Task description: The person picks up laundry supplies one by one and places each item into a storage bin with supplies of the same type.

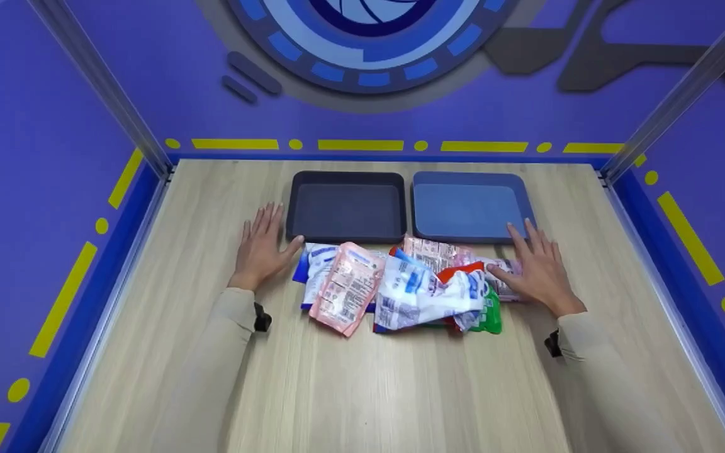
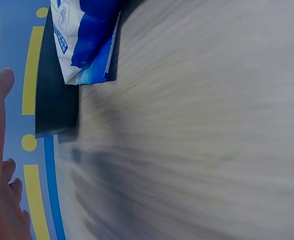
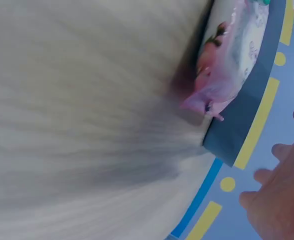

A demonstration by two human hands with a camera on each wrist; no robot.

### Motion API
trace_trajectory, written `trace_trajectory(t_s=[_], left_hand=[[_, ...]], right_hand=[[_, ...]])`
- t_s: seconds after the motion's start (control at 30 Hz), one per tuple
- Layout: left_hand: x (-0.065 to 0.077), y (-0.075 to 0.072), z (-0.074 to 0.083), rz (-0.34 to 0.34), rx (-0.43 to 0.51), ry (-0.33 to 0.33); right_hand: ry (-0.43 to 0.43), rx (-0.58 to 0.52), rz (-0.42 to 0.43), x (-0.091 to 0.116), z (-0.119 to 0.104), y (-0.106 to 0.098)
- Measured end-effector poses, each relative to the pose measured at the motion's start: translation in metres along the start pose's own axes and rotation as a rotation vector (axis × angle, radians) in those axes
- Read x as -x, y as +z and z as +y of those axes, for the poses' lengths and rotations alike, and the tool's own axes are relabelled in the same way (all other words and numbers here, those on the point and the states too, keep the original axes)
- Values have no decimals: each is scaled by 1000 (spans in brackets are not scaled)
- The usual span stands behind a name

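Observation:
Several soft packets lie heaped in front of two trays. On the heap's left are a pink packet and a blue-and-white packet; to the right a crumpled white-and-blue packet covers part of a green packet. My left hand is spread beside the heap's left end, thumb near the blue-and-white packet. Fingers spread, my right hand is at the right end, its thumb by a pink-and-white packet. Neither hand holds anything; whether the right thumb touches a packet I cannot tell.
A black tray and a blue-grey tray stand side by side at the back of the wooden table. Blue-purple walls with metal corner posts enclose the table's back and sides.

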State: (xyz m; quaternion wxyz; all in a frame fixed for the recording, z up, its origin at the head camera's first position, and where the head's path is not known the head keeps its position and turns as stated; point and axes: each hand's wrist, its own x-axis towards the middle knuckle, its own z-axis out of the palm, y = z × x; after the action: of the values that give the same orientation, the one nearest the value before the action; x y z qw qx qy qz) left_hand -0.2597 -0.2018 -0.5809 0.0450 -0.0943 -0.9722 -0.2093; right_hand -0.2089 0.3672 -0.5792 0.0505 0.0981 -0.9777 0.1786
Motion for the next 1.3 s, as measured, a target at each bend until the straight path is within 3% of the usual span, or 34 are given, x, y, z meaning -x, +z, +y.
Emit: trace_trajectory(t_s=[0.2,0.77,1.1,1.3], left_hand=[[-10,0,6,-30,88,4],[-36,-1,11,-124,412,-88],[-49,-7,7,-174,531,-153],[-55,-8,12,-207,530,-194]], right_hand=[[-5,-74,-28,2,-8,-1],[-43,-210,-66,9,-36,-12],[-122,-232,-91,14,-59,-15],[-163,-215,-97,20,-75,-15]])
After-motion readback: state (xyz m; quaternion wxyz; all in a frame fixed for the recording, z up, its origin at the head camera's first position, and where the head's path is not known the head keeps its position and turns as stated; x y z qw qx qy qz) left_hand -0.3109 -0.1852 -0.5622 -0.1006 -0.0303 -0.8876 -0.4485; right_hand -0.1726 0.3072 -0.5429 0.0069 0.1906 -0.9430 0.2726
